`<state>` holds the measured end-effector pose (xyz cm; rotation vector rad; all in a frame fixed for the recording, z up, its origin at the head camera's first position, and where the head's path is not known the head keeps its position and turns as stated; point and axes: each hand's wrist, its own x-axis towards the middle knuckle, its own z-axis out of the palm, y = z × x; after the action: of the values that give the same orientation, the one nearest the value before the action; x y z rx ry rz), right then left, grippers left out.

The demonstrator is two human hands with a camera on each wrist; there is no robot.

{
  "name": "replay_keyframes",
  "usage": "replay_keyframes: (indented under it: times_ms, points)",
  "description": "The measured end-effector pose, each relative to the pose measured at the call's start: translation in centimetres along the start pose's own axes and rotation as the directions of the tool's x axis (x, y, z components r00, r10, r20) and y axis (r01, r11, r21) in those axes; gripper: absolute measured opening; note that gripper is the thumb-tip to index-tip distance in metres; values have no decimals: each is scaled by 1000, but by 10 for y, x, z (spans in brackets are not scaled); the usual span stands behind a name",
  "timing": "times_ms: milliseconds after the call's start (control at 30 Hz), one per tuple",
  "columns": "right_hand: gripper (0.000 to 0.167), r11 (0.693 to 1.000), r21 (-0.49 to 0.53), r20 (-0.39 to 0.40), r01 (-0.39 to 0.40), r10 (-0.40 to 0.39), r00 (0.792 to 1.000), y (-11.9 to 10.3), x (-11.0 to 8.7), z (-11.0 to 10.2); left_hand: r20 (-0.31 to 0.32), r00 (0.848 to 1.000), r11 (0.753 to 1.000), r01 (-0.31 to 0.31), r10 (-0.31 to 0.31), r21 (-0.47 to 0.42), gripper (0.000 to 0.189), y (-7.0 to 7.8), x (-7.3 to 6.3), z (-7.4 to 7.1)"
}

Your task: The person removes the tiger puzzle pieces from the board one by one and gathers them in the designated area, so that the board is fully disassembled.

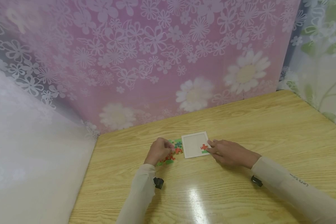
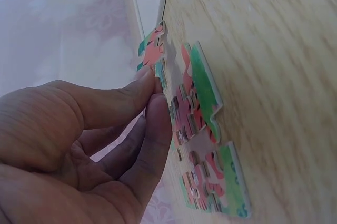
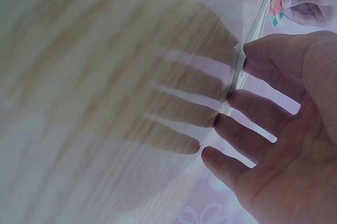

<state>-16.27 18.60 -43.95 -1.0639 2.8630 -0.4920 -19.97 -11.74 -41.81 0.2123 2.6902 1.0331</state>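
Note:
My left hand [image 1: 159, 151] is over a cluster of jigsaw puzzle pieces [image 1: 170, 158], its thumb and forefinger pinching at a piece that the fingertips mostly hide. Orange, green and teal parts of the cluster show in the left wrist view, with an orange piece [image 2: 154, 52] just beyond the fingertips. To the right of the cluster lies a square white puzzle tray [image 1: 191, 145]. Inside its lower right corner is an orange and green piece [image 1: 204, 147]. My right hand [image 1: 229, 152] has its fingers extended, the fingertips touching the tray's right edge.
Everything lies on a wood-grain table [image 1: 240, 124]. A pink flowered cloth [image 1: 156, 62] hangs behind it, and a white sheet [image 1: 30, 155] stands along the left side. Small black devices are at both wrists.

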Motion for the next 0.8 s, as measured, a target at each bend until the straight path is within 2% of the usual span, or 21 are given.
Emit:
replay_keyframes:
  times_ms: [267, 800]
  points:
    - [30, 1000, 7, 3, -13, 13, 1000, 1, 0, 1, -9, 999, 999, 34, -34, 24, 6, 2, 2, 2]
    - [32, 999, 32, 18, -11, 10, 1000, 1, 1, -1, -23, 999, 999, 25, -24, 48, 6, 2, 6, 3]
